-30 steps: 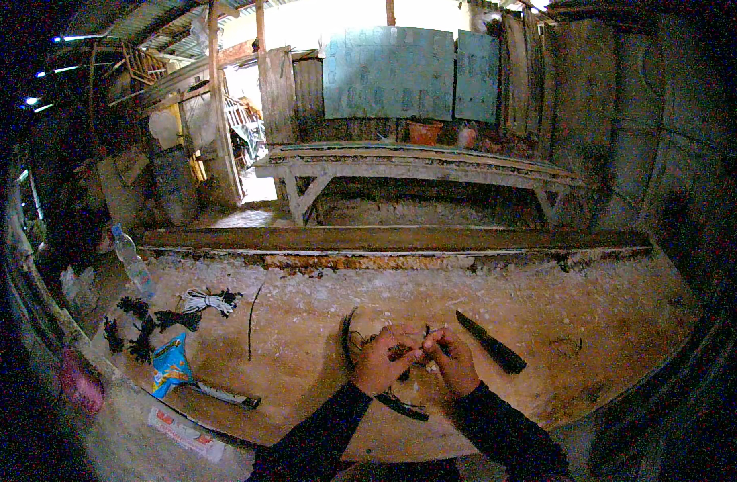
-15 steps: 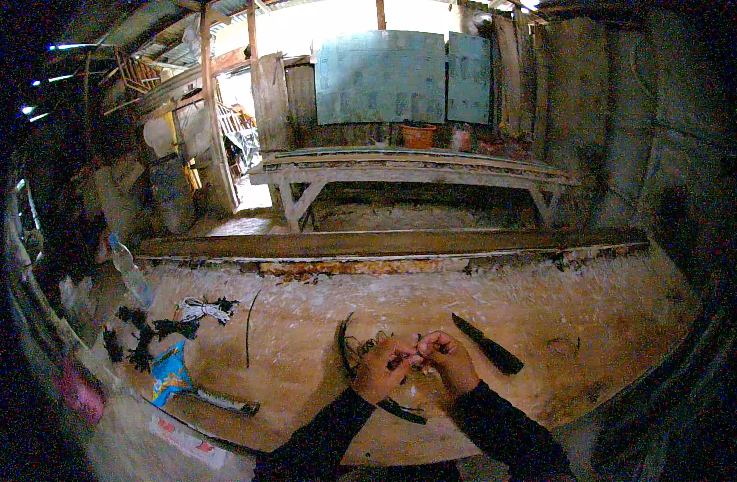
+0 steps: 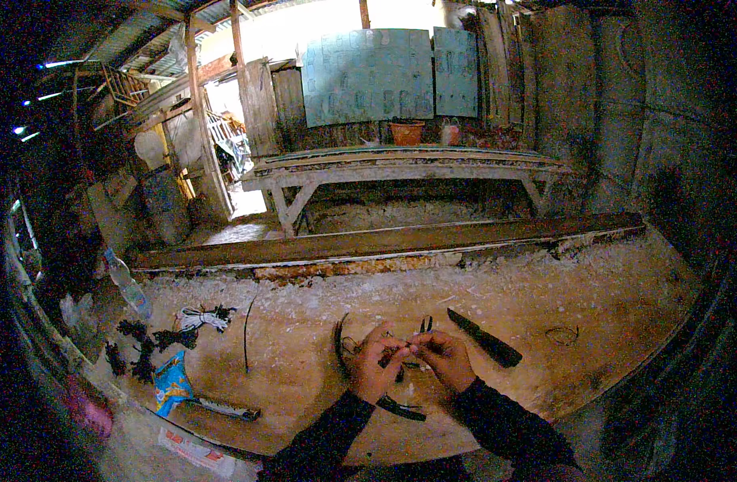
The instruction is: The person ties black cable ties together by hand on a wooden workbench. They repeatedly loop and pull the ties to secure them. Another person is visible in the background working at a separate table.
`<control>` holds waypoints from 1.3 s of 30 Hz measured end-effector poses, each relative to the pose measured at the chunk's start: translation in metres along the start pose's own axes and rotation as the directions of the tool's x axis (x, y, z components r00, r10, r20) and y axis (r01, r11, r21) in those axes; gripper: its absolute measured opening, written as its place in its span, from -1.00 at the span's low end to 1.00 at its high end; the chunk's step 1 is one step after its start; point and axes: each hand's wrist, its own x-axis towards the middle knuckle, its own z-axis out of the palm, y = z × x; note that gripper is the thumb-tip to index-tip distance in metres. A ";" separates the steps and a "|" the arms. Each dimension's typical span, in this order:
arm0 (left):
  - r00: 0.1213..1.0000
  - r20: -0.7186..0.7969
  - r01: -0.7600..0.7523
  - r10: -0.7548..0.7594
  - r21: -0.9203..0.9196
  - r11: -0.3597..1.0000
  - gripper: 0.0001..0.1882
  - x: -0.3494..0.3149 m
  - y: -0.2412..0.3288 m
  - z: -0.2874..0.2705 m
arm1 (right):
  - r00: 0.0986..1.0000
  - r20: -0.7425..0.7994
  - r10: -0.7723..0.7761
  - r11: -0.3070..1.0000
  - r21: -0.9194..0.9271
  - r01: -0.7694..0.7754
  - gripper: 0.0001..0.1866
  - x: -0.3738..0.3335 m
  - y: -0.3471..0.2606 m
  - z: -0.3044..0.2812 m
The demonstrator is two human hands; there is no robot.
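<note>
Over the middle of the wooden table, my left hand (image 3: 374, 363) and my right hand (image 3: 445, 359) meet, fingertips pinched together. Between them is a thin black strip (image 3: 426, 324), one end showing above my right fingers; its middle is covered by the fingers. A curved black strip (image 3: 338, 341) with thin loops lies beside my left hand. Just below both hands rests another bent black strip (image 3: 402, 410). To the right of my right hand lies a dark knife (image 3: 485, 338), its pointed end facing away. Small pale scraps lie under the hands.
On the left lie a white cord bundle (image 3: 204, 318), black cord clumps (image 3: 143, 351), a blue packet (image 3: 171, 384), a long thin strip (image 3: 247, 333) and a plastic bottle (image 3: 127, 283). A thin wire loop (image 3: 563, 335) lies right. A raised board (image 3: 384, 238) edges the far side.
My hands stay close together, but the fingers have shifted and an end of the black strip now stands up above them. The view has tilted slightly.
</note>
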 end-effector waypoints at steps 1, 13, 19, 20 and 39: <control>0.994 0.089 0.072 -0.066 -0.056 0.996 -0.68 -0.001 0.003 -0.004 | 1.000 -0.003 -0.006 1.000 0.009 0.006 -0.88 0.000 0.001 0.000; 1.000 0.010 -0.011 0.010 0.067 0.998 -0.64 0.001 0.019 -0.008 | 0.993 0.000 -0.115 0.979 -0.169 0.114 -0.91 -0.007 -0.002 0.006; 0.997 -0.008 0.071 -0.071 0.078 0.994 -0.71 0.000 0.019 -0.007 | 0.997 0.051 -0.053 0.992 0.121 0.046 -0.91 -0.007 -0.009 0.011; 0.998 -0.030 0.051 -0.049 0.063 0.997 -0.73 0.001 0.017 -0.006 | 0.998 0.048 0.033 0.988 0.149 -0.040 -0.91 -0.006 -0.009 0.011; 0.958 0.143 0.285 -0.250 -0.339 0.897 -0.88 0.001 0.002 0.000 | 0.928 0.234 0.289 0.795 0.481 -0.369 -0.85 0.000 -0.001 0.002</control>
